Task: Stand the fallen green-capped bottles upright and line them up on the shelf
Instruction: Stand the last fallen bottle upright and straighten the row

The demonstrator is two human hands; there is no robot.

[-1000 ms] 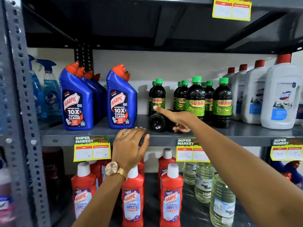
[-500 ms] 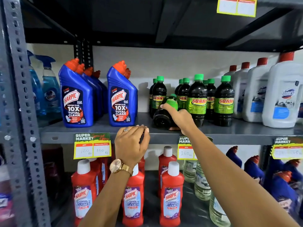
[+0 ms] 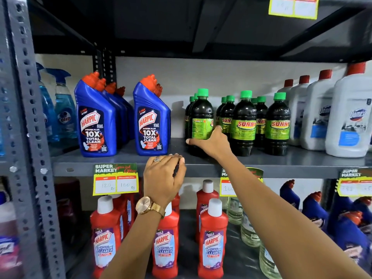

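Note:
A dark green-capped bottle [image 3: 201, 117] stands upright at the front left of the Sunny group on the grey shelf [image 3: 302, 160], its label turned sideways. My right hand [image 3: 211, 142] wraps its lower part, thumb at the left and fingers at the right. Several more green-capped Sunny bottles [image 3: 244, 121] stand upright in rows just to the right and behind. My left hand [image 3: 164, 176] rests with curled fingers on the shelf's front edge and holds nothing. A gold watch sits on that wrist.
Blue Harpic bottles [image 3: 152, 119] stand left of the green-capped group, white red-capped jugs [image 3: 350, 115] to the right. Red Harpic bottles [image 3: 213, 238] and clear bottles fill the shelf below. A perforated grey upright [image 3: 26, 117] frames the left. Price tags [image 3: 115, 179] hang on the shelf edge.
The bottle that lay on its side at the shelf front was gripped by my right hand, tipped up and now stands upright. My left hand stayed on the shelf edge.

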